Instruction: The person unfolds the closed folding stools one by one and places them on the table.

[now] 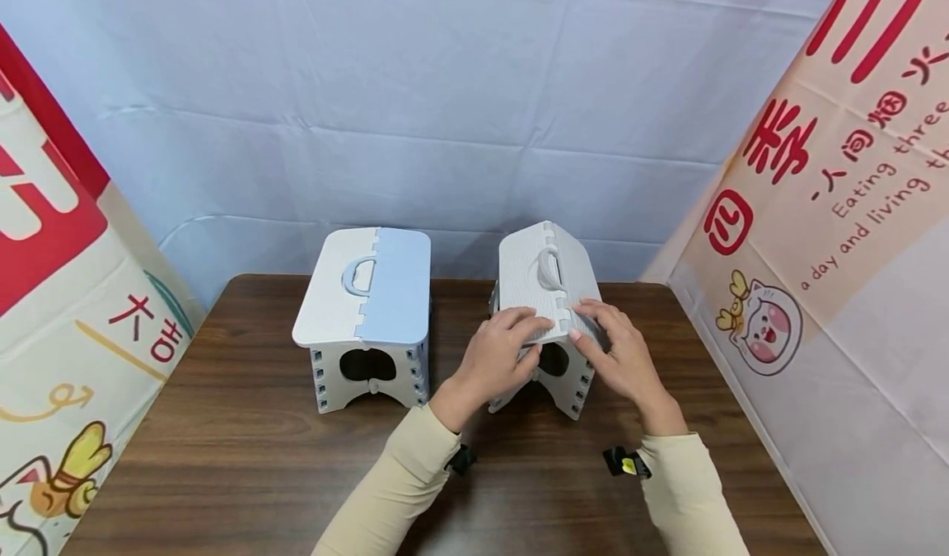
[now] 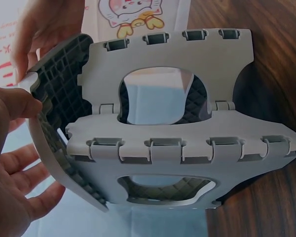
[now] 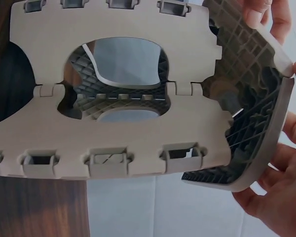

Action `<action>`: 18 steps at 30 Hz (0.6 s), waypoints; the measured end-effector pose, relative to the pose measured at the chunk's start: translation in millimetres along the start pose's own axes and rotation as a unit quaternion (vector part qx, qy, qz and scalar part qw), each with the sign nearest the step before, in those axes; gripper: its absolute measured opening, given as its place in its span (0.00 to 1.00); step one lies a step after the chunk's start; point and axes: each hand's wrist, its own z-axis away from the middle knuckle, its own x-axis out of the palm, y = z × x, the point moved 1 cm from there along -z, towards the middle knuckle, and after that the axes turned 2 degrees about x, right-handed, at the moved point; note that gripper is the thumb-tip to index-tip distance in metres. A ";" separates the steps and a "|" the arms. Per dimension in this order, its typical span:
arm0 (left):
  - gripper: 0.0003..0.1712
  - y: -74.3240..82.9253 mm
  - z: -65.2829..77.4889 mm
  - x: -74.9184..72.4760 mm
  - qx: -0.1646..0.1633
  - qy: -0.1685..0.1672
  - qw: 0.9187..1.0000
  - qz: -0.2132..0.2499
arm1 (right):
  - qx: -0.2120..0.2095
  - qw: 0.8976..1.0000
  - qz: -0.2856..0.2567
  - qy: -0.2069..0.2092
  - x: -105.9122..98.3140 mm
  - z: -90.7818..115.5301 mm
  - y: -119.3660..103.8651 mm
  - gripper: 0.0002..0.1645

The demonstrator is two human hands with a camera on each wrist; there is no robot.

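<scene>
A grey-white folding stool [image 1: 552,272] stands on its legs at the right, its two top panels peaked along the middle seam instead of flat. My left hand [image 1: 497,354] grips the front edge of its left panel, fingers on top and thumb [image 2: 27,103] over the rim. My right hand [image 1: 619,350] rests on the right panel with spread fingers, its thumb near the front of the seam. In the right wrist view, the ribbed underside [image 3: 246,133] of the top shows bent at the hinge, beside the upright leg panel [image 3: 113,148] with its oval hole.
A second folding stool [image 1: 363,292], white and light blue with a flat top, stands to the left on the brown wooden table [image 1: 245,457]. A pale blue cloth [image 1: 415,86] hangs behind. Printed cloths [image 1: 808,358] flank both sides.
</scene>
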 end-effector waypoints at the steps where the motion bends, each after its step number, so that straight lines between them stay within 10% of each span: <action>1: 0.16 0.2 -0.4 -0.6 0.001 -0.002 1.000 -0.002 | 0.004 1.000 -0.002 -0.002 -0.4 -0.8 -0.5 0.23; 18: 0.15 4.7 -2.0 -2.9 0.003 -0.023 0.998 -0.052 | 0.001 1.000 0.016 -0.010 -0.7 -0.1 2.9 0.23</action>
